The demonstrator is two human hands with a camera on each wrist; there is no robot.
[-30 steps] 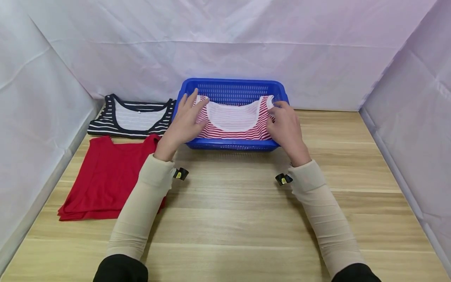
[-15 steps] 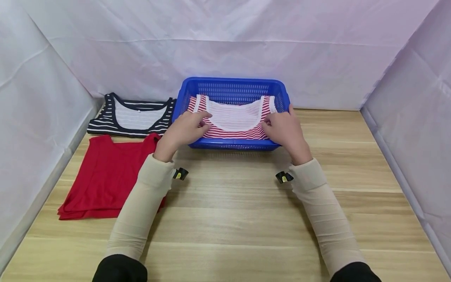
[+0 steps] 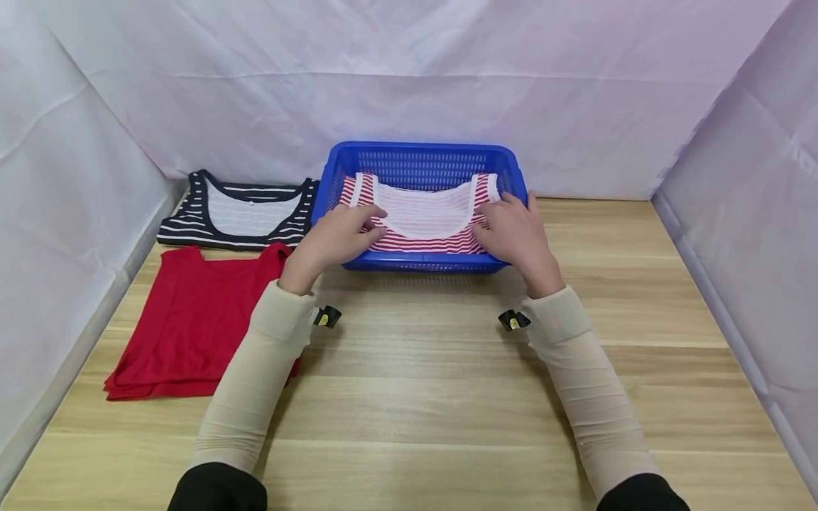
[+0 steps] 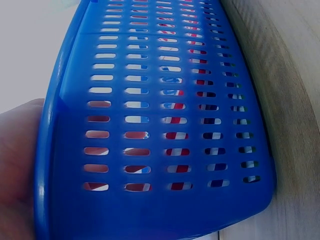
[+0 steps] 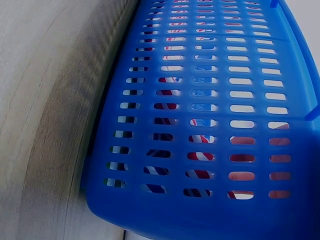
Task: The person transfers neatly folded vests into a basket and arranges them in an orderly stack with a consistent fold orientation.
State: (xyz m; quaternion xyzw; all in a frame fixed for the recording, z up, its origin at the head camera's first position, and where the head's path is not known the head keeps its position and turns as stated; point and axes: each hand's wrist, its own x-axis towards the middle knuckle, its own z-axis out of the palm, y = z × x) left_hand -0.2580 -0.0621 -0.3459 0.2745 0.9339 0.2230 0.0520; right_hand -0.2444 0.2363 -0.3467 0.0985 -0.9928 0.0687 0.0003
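A blue plastic basket (image 3: 418, 262) stands against the back cloth, with a folded red-and-white striped tank top (image 3: 441, 244) lying in it, neckline toward the back. My left hand (image 3: 339, 234) reaches over the basket's front left corner, its index finger and thumb apart on the striped fabric. Over the front right corner comes my right hand (image 3: 514, 231), fingers spread, thumb side on the fabric and outer finger by the rim. Skin shows through the slots of the basket wall (image 4: 150, 210) in the left wrist view, and likewise through the wall (image 5: 210, 220) in the right wrist view.
Left of the basket lies a folded black-and-white striped tank top (image 3: 252, 213). A folded red sleeveless top (image 3: 192, 319) lies in front of it, partly under my left forearm. White cloth walls (image 3: 422, 71) enclose the wooden table (image 3: 415, 397) at the back and both sides.
My left hand has come down from spread fingers above the striped tank top to its left front part. The right hand shifted slightly toward me and spread its fingers. The basket stayed put.
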